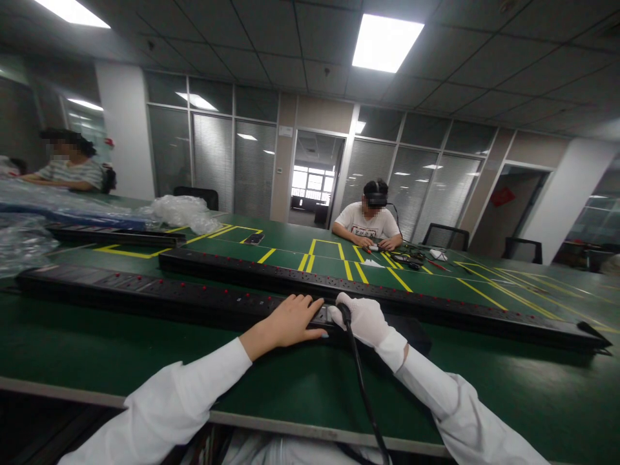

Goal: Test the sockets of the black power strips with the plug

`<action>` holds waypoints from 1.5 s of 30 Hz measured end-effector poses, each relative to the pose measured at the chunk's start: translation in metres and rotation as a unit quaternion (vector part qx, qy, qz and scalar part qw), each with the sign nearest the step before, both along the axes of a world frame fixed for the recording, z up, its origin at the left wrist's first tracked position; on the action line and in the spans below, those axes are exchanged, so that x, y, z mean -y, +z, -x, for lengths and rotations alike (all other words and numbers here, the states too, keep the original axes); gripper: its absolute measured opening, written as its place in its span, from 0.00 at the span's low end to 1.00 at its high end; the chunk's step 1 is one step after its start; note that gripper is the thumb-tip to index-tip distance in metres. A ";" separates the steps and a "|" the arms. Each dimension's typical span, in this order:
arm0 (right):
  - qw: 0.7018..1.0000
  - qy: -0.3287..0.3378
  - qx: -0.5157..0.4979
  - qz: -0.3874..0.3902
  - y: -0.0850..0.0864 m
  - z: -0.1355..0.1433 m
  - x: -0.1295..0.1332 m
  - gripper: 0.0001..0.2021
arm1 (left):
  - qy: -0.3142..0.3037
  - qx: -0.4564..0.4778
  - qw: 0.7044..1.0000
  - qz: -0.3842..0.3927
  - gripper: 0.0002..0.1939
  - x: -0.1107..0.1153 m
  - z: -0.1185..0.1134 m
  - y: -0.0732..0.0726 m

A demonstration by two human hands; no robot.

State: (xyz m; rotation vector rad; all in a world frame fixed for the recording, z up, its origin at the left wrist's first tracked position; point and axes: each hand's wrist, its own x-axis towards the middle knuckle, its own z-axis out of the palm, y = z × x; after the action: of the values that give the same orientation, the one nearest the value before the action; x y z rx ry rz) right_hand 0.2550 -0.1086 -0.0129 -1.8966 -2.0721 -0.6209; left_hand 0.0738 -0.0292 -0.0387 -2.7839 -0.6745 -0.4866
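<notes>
A long black power strip [194, 294] with small red marks lies along the near side of the green table. My bare left hand [292, 321] rests flat on it, fingers stretched out and thumb at its near edge. My right hand [363, 318], in a white glove, is closed around the plug end of a black power cable [357, 361]. That plug is at the strip's right part, just right of my left fingertips; my glove hides whether it sits in a socket. The cable runs down over the table's front edge.
A second long black power strip [436, 298] lies just behind. Clear plastic wrap [181, 213] and another black strip [116, 236] are at left. Across the green table [290, 381], a person [371, 223] handles small parts near cables [409, 259]. Another person [70, 165] sits far left.
</notes>
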 end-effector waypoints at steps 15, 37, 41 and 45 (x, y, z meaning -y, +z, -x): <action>1.000 0.001 -0.006 -0.005 -0.001 -0.001 -0.002 0.19 | 0.002 0.002 1.000 -0.002 0.36 0.001 0.000 0.001; 1.000 0.006 -0.019 -0.005 -0.001 -0.003 -0.004 0.18 | 0.002 0.000 1.000 -0.003 0.36 0.002 0.000 0.001; 1.000 0.011 -0.010 -0.018 -0.002 -0.003 -0.001 0.19 | 0.000 0.001 1.000 -0.006 0.36 0.002 0.000 0.001; 1.000 0.018 -0.011 -0.021 -0.003 -0.004 -0.003 0.19 | 0.001 -0.004 1.000 -0.008 0.37 0.001 0.000 0.000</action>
State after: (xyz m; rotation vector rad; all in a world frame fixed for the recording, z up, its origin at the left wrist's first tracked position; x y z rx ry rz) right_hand 0.2591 -0.1058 -0.0163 -1.8316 -2.0585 -0.6266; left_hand 0.0737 -0.0303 -0.0392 -2.7678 -0.6681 -0.4792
